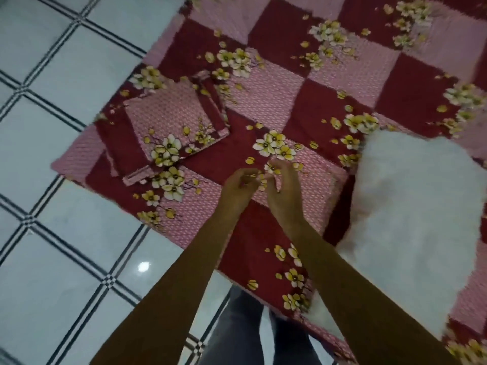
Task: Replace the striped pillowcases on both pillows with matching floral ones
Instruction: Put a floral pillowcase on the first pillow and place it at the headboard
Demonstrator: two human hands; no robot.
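White floor tiles with black grid lines run beside a bed covered by a maroon and pink checked bedsheet with yellow-white flowers. A flat floral pillowcase of the same maroon and pink cloth lies on the near corner of the bed, and both hands meet at its far edge. The left hand and the right hand have their fingers curled in, seemingly pinching that hem close together, though blur hides which layers they hold. A bare white pillow lies just beside this case on the right, and a second, folded floral pillowcase sits further left on the sheet. No striped case is in view

The likely trouble is the matching print. The fingers could take up the bedsheet with the hem, or nip both layers together, so the mouth never opens. A pull would then drag the sheet and might disturb the folded case. The pillow reaches close to the near bed edge and could slide off if the sheet shifts
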